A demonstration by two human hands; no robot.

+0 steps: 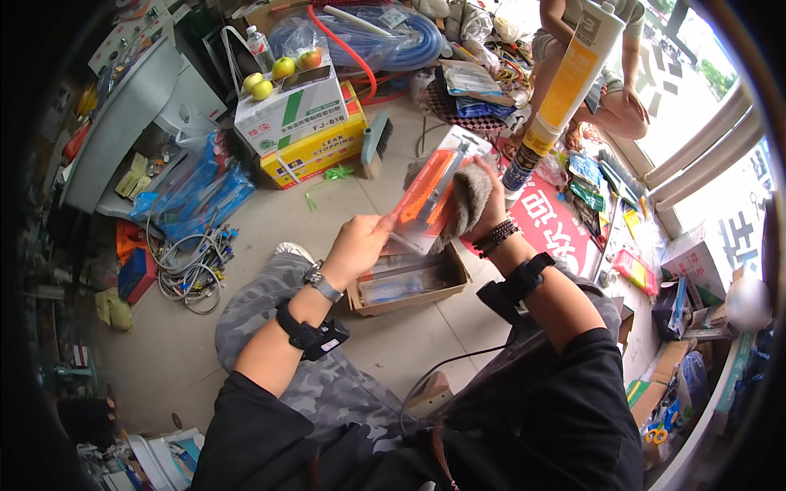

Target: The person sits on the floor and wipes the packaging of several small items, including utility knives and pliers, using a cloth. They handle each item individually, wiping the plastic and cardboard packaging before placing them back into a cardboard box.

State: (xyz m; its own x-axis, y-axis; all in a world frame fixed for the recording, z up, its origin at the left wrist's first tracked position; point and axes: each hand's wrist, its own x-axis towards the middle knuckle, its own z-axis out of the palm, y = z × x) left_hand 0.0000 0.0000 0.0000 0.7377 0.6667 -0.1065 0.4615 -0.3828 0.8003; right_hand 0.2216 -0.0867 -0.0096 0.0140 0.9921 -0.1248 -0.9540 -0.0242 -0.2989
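A flat blister pack [432, 195] of clear, glossy plastic is held up between both hands above an open cardboard box [407, 282]; through the plastic shows a long orange-handled tool with a dark and silvery part toward its upper end, though exactly what tool it is cannot be made out. The left hand [357, 245] is closed on the pack's lower left edge, thumb on top and fingers curled beneath, so the pack slants up and away to the right of it. The right hand [485, 203] holds a grey, fuzzy rag [464, 201], soft and crumpled, pressed against the right side of the pack; the fingers are wrapped around the cloth, and the pack lies just left of that hand, touching the rag. Both wrists wear black straps, the left also a metal watch [322, 286] and the right a beaded bracelet [495, 235]. The shallow brown box below holds more flat, clear-wrapped packs lying side by side. It sits on a pale, smooth tiled floor [385, 335]. Beyond the right hand, a tall cylindrical sealant cartridge [562, 90], white and yellow with a tapering nozzle end, stands up at a tilt, near a seated person [610, 82].
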